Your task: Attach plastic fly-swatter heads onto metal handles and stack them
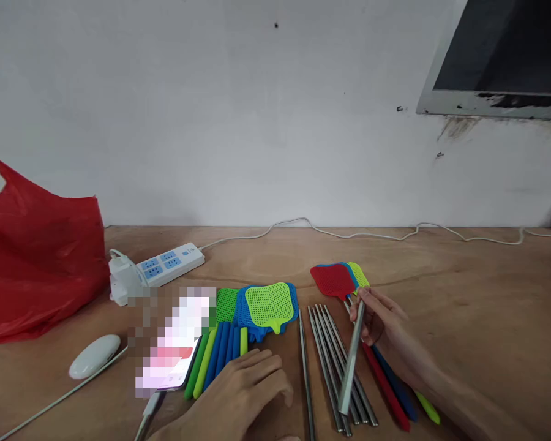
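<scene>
One gripped metal rod (351,361): pinched near its upper end between the thumb and fingers of the right hand (380,313), tilted above the bundle of loose rods (324,361); whether the bundle is touched cannot be told.
Left hand (245,386): laid palm down, fingers loosely bent, over the near part of the row of handles (223,349); whether anything is grasped beneath it cannot be told.
Rod risk: the bundle could be scattered if it is knocked by the gripped rod, since smooth, slim rods are likely to roll on the flat worktop (487,294).
Grip risk: the rod may swing or slip, as it is held only near one end.
Phone risk: the smartphone (177,352) could be nudged if the handles are pushed sideways, and its charging cable (152,405) could be snagged by the nearby left forearm.
Rod count: one is held, one lone rod (305,367) is laid left of the bundle, and about six are bundled; overlap prevents an exact count.
Handle count: several blue, two lime and at least one green are seen; the rest may be covered.
Left swatter heads (269,305): one lime is stacked on at least one blue, with one green alongside.
Right swatter heads (334,280): three are overlapped, red, blue and lime; three matching-coloured right-side handles (390,392) are seen nearer, any joins being hidden.
Surroundings: one power strip (172,263), one white computer mouse (95,356) and one red plastic bag (41,263) are seen.
</scene>
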Tool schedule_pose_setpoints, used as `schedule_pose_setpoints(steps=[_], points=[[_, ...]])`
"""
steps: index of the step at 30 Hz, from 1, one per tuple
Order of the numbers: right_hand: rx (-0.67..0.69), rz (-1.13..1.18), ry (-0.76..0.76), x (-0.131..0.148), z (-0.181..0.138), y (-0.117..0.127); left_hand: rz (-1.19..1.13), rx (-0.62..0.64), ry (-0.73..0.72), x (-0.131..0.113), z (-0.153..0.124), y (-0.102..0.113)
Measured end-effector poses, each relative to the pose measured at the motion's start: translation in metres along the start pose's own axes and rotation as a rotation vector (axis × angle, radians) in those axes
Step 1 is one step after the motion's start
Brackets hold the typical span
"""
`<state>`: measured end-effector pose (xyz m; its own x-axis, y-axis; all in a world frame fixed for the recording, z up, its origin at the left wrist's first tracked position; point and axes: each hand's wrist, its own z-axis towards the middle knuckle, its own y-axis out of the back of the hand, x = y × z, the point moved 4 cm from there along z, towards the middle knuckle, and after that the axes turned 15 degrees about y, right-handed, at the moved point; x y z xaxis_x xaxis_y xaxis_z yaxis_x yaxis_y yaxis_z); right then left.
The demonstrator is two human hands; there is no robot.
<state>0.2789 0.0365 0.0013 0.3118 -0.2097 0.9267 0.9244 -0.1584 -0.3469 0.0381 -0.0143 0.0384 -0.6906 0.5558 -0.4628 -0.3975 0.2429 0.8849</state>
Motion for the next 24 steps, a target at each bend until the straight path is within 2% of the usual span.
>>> schedule_pose_setpoints(steps=[4, 13, 24], points=[[-0.052, -0.188, 0.108, 0.006, 0.012, 0.013, 0.034, 0.081, 0.018, -0.001, 0.003, -0.004], [0.212, -0.574, 0.310, -0.011, 0.019, 0.013, 0.005, 0.139, -0.011, 0.000, 0.005, -0.007], [0.370, -1.072, 0.555, -0.026, 0.018, 0.021, 0.073, 0.134, -0.054, 0.002, 0.004, -0.010]])
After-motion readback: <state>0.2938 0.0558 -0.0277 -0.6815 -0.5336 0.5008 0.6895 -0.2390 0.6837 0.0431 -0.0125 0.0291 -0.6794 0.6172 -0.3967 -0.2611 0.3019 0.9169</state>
